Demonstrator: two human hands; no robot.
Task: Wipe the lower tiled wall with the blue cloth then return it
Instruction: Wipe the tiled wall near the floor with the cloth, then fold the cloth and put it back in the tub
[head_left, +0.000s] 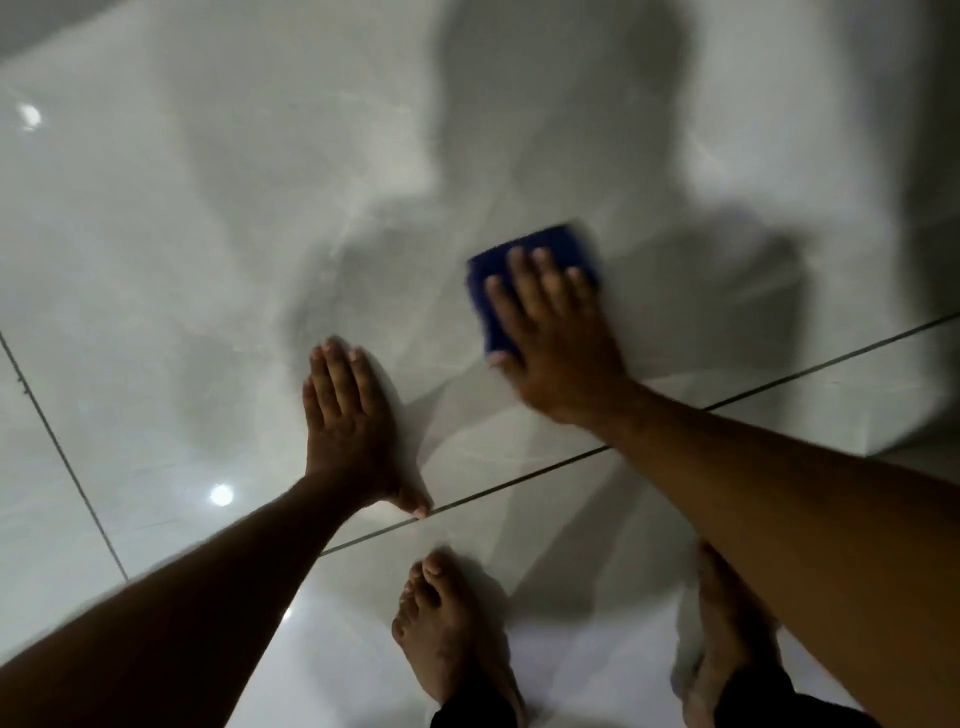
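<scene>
A dark blue cloth (558, 244) lies flat against the glossy pale tiled wall (208, 260), right of centre. My right hand (556, 332) presses on the cloth with its fingers spread, covering the lower half of it; hand and cloth are blurred. My left hand (350, 421) rests flat and bare on the wall, lower and to the left, its thumb near a dark grout line (779, 382).
The grout line runs diagonally where the wall meets the shiny tiled floor (597, 561). My two bare feet (447, 629) stand on the floor close to the wall. Another grout line (62, 452) crosses the left side. Shadows and light reflections cover the tiles.
</scene>
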